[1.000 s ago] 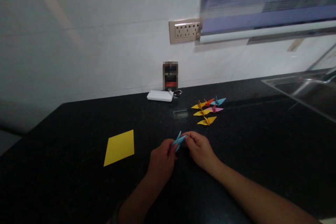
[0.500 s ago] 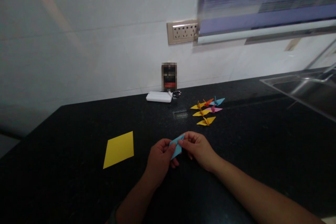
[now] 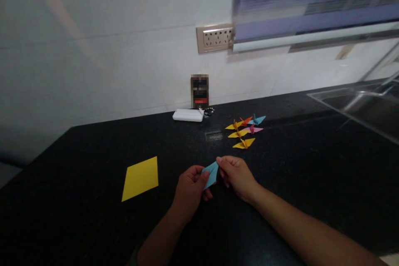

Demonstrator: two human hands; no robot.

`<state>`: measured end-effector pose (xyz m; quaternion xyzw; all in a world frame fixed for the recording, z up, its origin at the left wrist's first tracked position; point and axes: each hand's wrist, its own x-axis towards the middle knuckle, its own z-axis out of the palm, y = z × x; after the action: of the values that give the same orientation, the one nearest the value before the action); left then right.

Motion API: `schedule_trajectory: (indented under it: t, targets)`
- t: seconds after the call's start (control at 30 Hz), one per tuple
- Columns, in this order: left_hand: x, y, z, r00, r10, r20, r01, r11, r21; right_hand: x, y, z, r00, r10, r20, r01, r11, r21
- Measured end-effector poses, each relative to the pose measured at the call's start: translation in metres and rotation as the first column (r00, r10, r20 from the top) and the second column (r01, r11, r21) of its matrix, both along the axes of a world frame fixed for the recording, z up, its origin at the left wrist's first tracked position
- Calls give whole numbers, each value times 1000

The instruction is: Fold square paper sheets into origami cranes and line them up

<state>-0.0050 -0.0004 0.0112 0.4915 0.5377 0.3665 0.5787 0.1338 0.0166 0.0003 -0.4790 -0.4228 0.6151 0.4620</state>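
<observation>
Location type: kitchen. Indicators: a metal sink (image 3: 330, 107) at 3 o'clock, recessed into a black countertop (image 3: 93, 145) extending through 6 o'clock; a pale tiled wall (image 3: 124, 66) (glossy, joints visible); a multi-socket power outlet (image 3: 217, 38) near 12 o'clock.

The person's left hand (image 3: 189, 191) and right hand (image 3: 236, 174) are bare, and so are the left forearm (image 3: 163, 230) and right forearm (image 3: 289, 218), both narrowing toward the wrists. A dark, faintly greenish cuff or band (image 3: 134, 258) edges the left arm, too dim to identify.

Yellow sheet (image 3: 141, 178), cranes (image 3: 239, 134) on black countertop (image 3: 296, 166)
</observation>
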Motion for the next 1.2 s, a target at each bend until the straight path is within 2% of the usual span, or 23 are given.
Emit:
schedule_trajectory:
  t: [0.23,0.37,0.47,0.57,0.67,0.8,0.9,1.03,1.2]
  targets:
    - [0,-1,-1,1000,8,7,-8,1000,24,0,-3,6,997,79,7,-79,997,20]
    - [1,-1,-3,1000,10,-23,-8,998,66,-1,-4,6,1000,23,3,-23,999,24]
    - [0,-2,-4,998,59,-18,-57,994,89,0,-2,3,998,-33,-54,34,999,21]
    - [0,-2,-5,996,89,2,-89,990,107,2,-1,2,993,23,-120,-26,999,-27]
    - [0,-2,-4,998,68,-5,-67,992,104,2,-2,4,985,133,-110,-138,990,-43]
    - [0,-2,-4,999,-8,-40,11,996,90,1,-3,4,993,99,-65,-100,995,-17]
    - [1,-2,-4,996,-56,-64,61,995,81,2,-3,4,990,133,-43,-134,991,-21]
    - [2,-3,-2,995,-48,-85,52,998,47,2,-5,5,986,157,-51,-158,987,-7]
    - [2,-5,-3,995,-54,-83,59,996,65,-1,-6,4,993,111,-47,-110,994,12]
